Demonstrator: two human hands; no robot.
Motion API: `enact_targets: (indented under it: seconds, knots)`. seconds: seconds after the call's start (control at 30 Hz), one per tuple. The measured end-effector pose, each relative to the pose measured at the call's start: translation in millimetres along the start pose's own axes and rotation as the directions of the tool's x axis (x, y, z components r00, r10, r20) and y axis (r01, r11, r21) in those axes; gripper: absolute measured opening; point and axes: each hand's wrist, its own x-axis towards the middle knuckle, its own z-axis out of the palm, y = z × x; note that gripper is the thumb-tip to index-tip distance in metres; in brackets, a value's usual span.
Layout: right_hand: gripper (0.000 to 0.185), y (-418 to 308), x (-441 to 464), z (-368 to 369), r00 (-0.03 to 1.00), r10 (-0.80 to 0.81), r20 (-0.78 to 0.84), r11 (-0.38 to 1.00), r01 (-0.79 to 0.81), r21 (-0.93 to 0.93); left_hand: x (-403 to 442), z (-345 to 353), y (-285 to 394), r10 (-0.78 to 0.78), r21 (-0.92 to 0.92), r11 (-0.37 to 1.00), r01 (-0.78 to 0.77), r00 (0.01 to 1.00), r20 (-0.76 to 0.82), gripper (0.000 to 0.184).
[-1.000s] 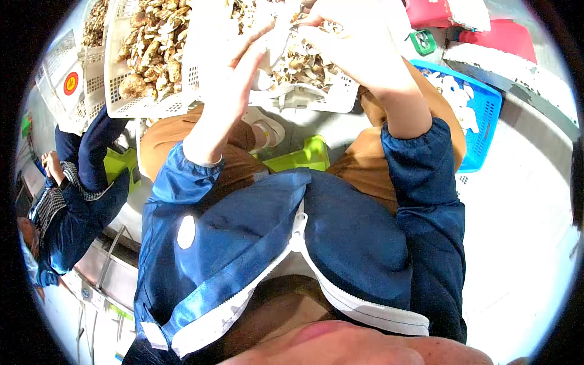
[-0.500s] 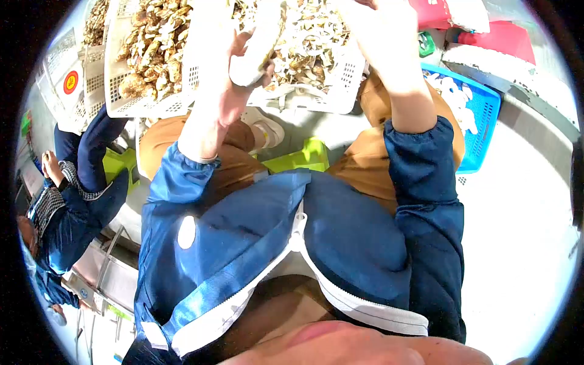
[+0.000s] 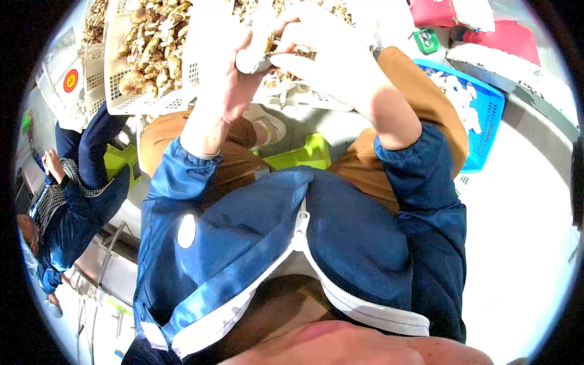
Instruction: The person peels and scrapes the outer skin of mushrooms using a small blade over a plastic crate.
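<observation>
A pale mushroom (image 3: 252, 59) with a thick stem is in my left hand (image 3: 238, 79), its fingers wrapped round it. My right hand (image 3: 304, 45) is closed close against the mushroom's right side; strong glare hides what its fingers hold, if anything. Both hands are above a white basket (image 3: 316, 100) with mushroom scraps (image 3: 281, 82) in it. To the left, whole brown mushrooms (image 3: 155, 52) fill another white perforated crate (image 3: 131, 108).
A blue basket (image 3: 491, 115) with white pieces stands at the right, near red containers (image 3: 502, 39) and a green item (image 3: 426, 41). A green stool (image 3: 304, 153) is between my legs. Another person (image 3: 85, 207) sits at the left.
The mushroom has come up into my left hand since the first frame. My right hand moved away to the upper right, then came back left beside the mushroom.
</observation>
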Motion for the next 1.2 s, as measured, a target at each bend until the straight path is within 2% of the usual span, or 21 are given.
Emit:
enact_targets:
  seconds: [0.03, 0.13, 0.23, 0.33, 0.43, 0.47, 0.53, 0.63, 0.67, 0.77, 0.87, 0.97, 1.03, 1.07, 1.17, 1.2]
  knots:
    - [0.015, 6, -2, 4, 0.998, -0.063, -0.029, 0.995, 0.061, -0.075, -1, 5, 0, 0.032, 0.048, 0.998, -0.031, 0.999, -0.036, 0.05]
    - [0.015, 5, -7, 6, 1.0, 0.019, 0.008, 0.995, -0.018, -0.099, -2, 11, 1, 0.125, 0.126, 0.984, -0.123, 0.992, -0.002, 0.05]
    - [0.015, 3, -10, 13, 0.998, 0.052, -0.019, 0.99, -0.054, -0.131, -6, 13, 3, 0.113, 0.119, 0.986, -0.114, 0.993, 0.017, 0.05]
    - [0.015, -3, -9, 12, 0.992, 0.098, -0.082, 0.981, -0.11, -0.157, -7, 13, 2, 0.108, 0.2, 0.975, -0.097, 0.993, -0.042, 0.05]
    - [0.013, 2, -8, 13, 0.99, 0.102, -0.099, 0.98, -0.117, -0.16, -8, 10, 6, 0.049, 0.051, 0.997, -0.051, 0.998, 0.031, 0.048]
    - [0.012, 4, -5, 11, 0.994, 0.071, -0.082, 0.994, -0.077, -0.073, -7, 9, 7, 0.059, 0.053, 0.997, -0.061, 0.998, 0.037, 0.048]
    - [0.01, 4, -6, 9, 0.996, 0.082, -0.034, 0.994, -0.084, -0.071, -5, 9, 8, 0.078, 0.059, 0.995, -0.081, 0.996, 0.05, 0.049]
    - [0.01, -3, -5, 7, 0.992, 0.123, -0.03, 0.985, -0.125, -0.117, -3, 13, 2, 0.207, 0.184, 0.964, -0.194, 0.977, -0.057, 0.051]
    - [0.01, -5, -4, 6, 0.989, 0.14, -0.041, 0.979, -0.144, -0.141, -5, 17, 4, 0.255, 0.288, 0.93, -0.229, 0.966, -0.053, 0.054]
    - [0.014, 0, -5, 7, 0.983, 0.14, -0.115, 0.965, -0.162, -0.208, -3, 15, 1, 0.209, 0.256, 0.947, -0.193, 0.977, -0.037, 0.056]
    - [0.017, 15, 0, -5, 0.955, 0.195, -0.223, 0.892, -0.267, -0.366, 3, -4, -1, 0.19, 0.328, 0.926, -0.188, 0.981, 0.027, 0.058]
    - [0.008, 7, 9, -34, 0.892, 0.14, -0.431, 0.925, -0.273, -0.265, -2, -2, 8, 0.066, 0.161, 0.984, -0.08, 0.994, 0.086, 0.057]
    - [0.006, 26, 13, -43, 0.848, -0.051, -0.527, 0.9, -0.19, -0.393, -2, -4, 10, 0.039, 0.086, 0.995, -0.041, 0.999, 0.024, 0.057]
    - [0.007, 30, 13, -48, 0.838, 0.04, -0.544, 0.961, -0.181, -0.208, -3, -5, 11, 0.023, 0.049, 0.999, -0.023, 1.0, -0.006, 0.057]
    - [0.008, 7, 13, -48, 0.894, 0.17, -0.414, 0.867, -0.336, -0.368, -1, -15, 12, 0.022, 0.041, 0.999, -0.024, 0.999, 0.041, 0.056]
    - [0.008, 7, 13, -43, 0.903, 0.305, -0.303, 0.912, -0.369, -0.181, -1, -17, 9, 0.043, 0.075, 0.996, -0.041, 0.999, -0.026, 0.055]
